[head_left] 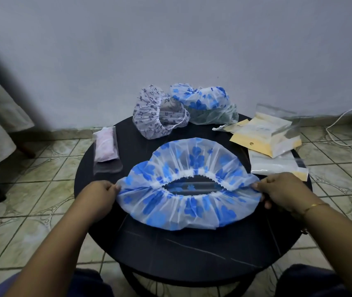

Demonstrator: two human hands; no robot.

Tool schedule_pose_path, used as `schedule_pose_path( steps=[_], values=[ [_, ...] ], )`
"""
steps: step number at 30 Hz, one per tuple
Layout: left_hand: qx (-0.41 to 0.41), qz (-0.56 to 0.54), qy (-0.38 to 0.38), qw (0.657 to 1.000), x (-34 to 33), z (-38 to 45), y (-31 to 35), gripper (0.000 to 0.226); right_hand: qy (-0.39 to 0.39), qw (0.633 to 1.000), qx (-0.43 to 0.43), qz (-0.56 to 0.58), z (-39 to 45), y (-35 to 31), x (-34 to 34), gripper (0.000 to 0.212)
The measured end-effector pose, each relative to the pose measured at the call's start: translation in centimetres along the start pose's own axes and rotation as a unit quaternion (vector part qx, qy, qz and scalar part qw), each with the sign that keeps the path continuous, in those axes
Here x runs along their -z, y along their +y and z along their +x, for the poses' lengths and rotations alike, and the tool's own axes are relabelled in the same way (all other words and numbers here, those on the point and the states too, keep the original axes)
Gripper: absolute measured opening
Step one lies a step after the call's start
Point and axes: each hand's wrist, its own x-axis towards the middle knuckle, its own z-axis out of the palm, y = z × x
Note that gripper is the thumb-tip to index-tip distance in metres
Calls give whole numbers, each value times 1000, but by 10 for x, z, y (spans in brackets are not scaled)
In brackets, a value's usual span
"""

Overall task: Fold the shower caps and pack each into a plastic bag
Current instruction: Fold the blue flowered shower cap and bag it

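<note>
While the left hand [104, 192] and right hand [277, 190] pinch opposite edges of the blue flowered cap [189, 185] stretched flat on the table [170, 249], it looks thin, limp and slippery; gripping its elastic rim seems safest.

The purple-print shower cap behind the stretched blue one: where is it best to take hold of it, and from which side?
Grip the purple-print shower cap at its gathered elastic rim, coming from the right and front. It lies tilted with the opening facing that way, so the rim is exposed there. The right hand is probably nearer, though it now pinches the blue floral shower cap.
</note>
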Motion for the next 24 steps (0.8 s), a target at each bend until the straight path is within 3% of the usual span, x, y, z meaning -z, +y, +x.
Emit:
schedule_pose_path(
  steps=[3,6,10,12,14,16,18,22,24],
  values=[
    [-40,23,12,999,-2,-4,0,26,9,1000,21,4,-2,1,-1,29],
    [-80,-49,33,995,-4,-12,1,6,-2,997,42,69,-5,0,-1,31],
    [-203,-111,25,973,-1,-17,0,68,0,998,38,47,-4,-1,-4,57],
    [-282,-45,3,959,-3,-20,3,70,3,1000,28,8,-8,-2,-2,61],
    [-304,42,0,952,-7,-25,6,70,-16,1000,13,3,-13,-2,1,61],
    [-306,76,4,949,-13,-28,9,73,-57,998,-6,15,-20,-5,1,59],
    [-303,29,15,953,-16,-30,12,64,-89,995,-7,34,-25,-7,-2,55],
    [-166,-170,57,970,-14,-31,22,15,-85,996,-1,32,-24,-10,-4,47],
    [-98,-172,86,976,-14,-28,25,30,-95,995,-21,25,-21,-10,-3,47]
  ],
)
